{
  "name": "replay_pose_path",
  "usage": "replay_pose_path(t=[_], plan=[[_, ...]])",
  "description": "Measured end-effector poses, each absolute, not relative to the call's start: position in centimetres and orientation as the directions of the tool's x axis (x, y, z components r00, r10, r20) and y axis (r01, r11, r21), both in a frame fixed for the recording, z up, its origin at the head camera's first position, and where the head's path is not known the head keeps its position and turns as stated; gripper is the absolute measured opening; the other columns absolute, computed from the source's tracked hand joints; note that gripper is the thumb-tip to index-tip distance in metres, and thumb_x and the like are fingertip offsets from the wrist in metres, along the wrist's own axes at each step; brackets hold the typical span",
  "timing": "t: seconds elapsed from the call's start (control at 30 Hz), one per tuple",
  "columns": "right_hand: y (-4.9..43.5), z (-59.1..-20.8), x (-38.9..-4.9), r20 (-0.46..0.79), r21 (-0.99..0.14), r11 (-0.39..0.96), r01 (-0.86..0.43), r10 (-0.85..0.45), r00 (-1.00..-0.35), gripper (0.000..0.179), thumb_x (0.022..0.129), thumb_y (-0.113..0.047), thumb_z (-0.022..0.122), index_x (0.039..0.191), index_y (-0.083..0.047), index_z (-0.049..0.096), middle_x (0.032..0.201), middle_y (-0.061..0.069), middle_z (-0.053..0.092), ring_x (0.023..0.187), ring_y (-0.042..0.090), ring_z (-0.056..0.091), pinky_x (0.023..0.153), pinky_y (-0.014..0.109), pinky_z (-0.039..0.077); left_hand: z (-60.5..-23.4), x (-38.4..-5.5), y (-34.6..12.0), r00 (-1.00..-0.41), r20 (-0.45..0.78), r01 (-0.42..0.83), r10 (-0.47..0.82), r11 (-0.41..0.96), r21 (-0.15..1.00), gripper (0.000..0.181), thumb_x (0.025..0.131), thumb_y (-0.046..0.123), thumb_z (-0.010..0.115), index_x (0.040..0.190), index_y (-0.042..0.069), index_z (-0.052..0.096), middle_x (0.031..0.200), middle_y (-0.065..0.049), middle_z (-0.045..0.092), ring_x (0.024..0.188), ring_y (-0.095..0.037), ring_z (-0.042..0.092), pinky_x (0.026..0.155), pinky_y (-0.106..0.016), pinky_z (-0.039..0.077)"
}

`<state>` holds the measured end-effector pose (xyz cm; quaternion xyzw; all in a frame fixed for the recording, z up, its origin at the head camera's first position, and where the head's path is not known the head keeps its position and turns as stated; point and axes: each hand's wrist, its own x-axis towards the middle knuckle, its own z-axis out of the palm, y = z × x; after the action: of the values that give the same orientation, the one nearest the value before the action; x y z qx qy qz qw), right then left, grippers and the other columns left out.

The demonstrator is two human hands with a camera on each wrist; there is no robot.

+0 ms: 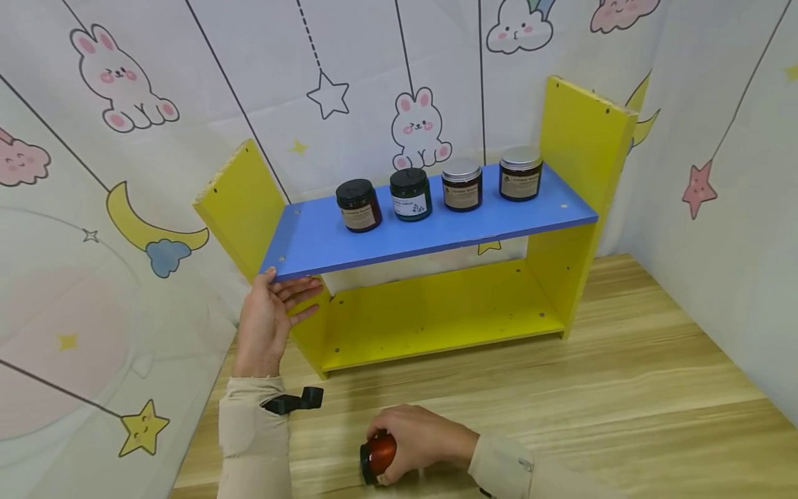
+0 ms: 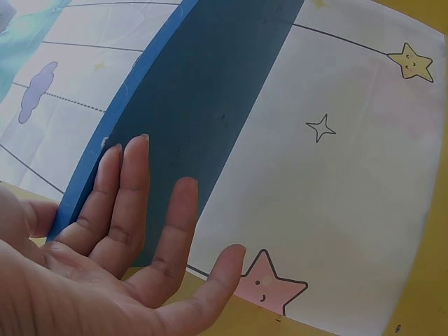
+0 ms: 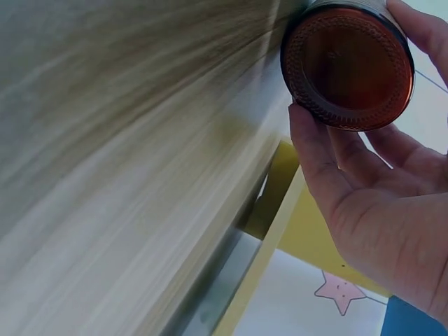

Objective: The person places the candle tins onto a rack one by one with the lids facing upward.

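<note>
My right hand (image 1: 424,440) grips an amber glass jar (image 1: 382,454) with a black lid, tilted on its side low over the table front. In the right wrist view the round base of the jar (image 3: 350,70) faces the camera, fingers and thumb around its side. My left hand (image 1: 264,322) holds the front left corner of the blue shelf board (image 1: 374,242), thumb at the top edge and fingers underneath. The left wrist view shows these fingers (image 2: 183,224) spread, fairly straight, below the board's dark underside (image 2: 182,105).
Several lidded jars stand in a row on the blue board, among them a black-lidded one (image 1: 358,206) and a silver-lidded one (image 1: 520,174). Yellow side panels (image 1: 582,145) rise at both ends, above a yellow lower shelf (image 1: 430,308). The unit stands on a wood-grain table (image 1: 623,388) between patterned cloth walls.
</note>
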<state>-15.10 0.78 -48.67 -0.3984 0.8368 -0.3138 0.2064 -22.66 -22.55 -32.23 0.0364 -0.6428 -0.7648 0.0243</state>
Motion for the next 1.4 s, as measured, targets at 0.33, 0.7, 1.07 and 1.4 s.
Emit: replay_pose_path(t=[0.33,0.7,1.07,1.4], plan=[[1.3,-48.8,-15.0,-0.087,-0.694,0.495,-0.523,-0.779,-0.621,0.051,0.075,-0.042,0.087,0.122,-0.03,0.069,0.107,-0.022,0.064,0.091,-0.001,0.053,0.077,0.021,0.045,-32.2,-22.7,-22.4,-0.996,-0.021,-0.007,-0.082,-0.167,0.986,0.054,0.112,0.039,0.023,0.104,0.011,0.069,0.096,0.002,0.078,0.103,-0.021,0.072,0.098,-0.052,0.045],[1.6,-48.8,-15.0,-0.061,-0.705,0.478,-0.524,-0.777,-0.627,0.053,0.077,-0.043,0.085,0.125,-0.032,0.067,0.107,-0.022,0.062,0.091,-0.003,0.054,0.075,0.019,0.047,-32.1,-22.6,-22.4,-0.997,-0.035,-0.02,-0.075,-0.193,0.981,0.053,0.112,0.04,0.023,0.108,0.009,0.067,0.097,0.001,0.078,0.102,-0.02,0.072,0.101,-0.053,0.043],[2.3,-49.2,-15.4,-0.052,-0.736,0.448,-0.508,-0.785,-0.617,0.059,0.078,-0.042,0.084,0.131,-0.025,0.066,0.116,-0.021,0.062,0.097,-0.003,0.056,0.081,0.024,0.047,-32.1,-22.7,-22.4,-0.996,-0.031,-0.016,-0.085,-0.168,0.986,0.053,0.112,0.04,0.023,0.109,0.01,0.066,0.098,0.001,0.078,0.103,-0.02,0.072,0.099,-0.052,0.045],[3.5,-49.4,-15.4,-0.063,-0.802,0.41,-0.434,-0.782,-0.62,0.052,0.076,-0.038,0.085,0.123,-0.031,0.061,0.115,-0.02,0.061,0.099,0.001,0.058,0.083,0.026,0.049,-32.0,-22.6,-22.5,-0.996,-0.029,-0.015,-0.086,-0.158,0.987,0.05,0.112,0.04,0.022,0.119,0.008,0.06,0.098,0.002,0.078,0.104,-0.02,0.072,0.099,-0.051,0.046]])
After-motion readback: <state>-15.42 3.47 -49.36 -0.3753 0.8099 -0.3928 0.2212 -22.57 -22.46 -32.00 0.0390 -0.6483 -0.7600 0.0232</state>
